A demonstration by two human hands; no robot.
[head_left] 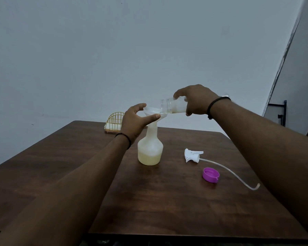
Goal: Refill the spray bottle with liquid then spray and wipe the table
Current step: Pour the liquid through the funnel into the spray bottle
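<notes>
Two hands are in view, the left hand (pixel 134 119) and the right hand (pixel 196 101), each wrist wearing one dark band. One bench (pixel 149 201) carries one spray bottle (pixel 150 150), one funnel (pixel 154 112), one spray head (pixel 192 154) with one tube, one purple cap (pixel 210 174) and one wire holder (pixel 114 121). One clear bottle (pixel 174 106) is held.

Plain domestic room, likely a home. Dark wooden table (pixel 167 201) set against a bare pale wall (pixel 114 50); yellow wire napkin holder (pixel 114 122) at table's far edge, by the wall.
</notes>
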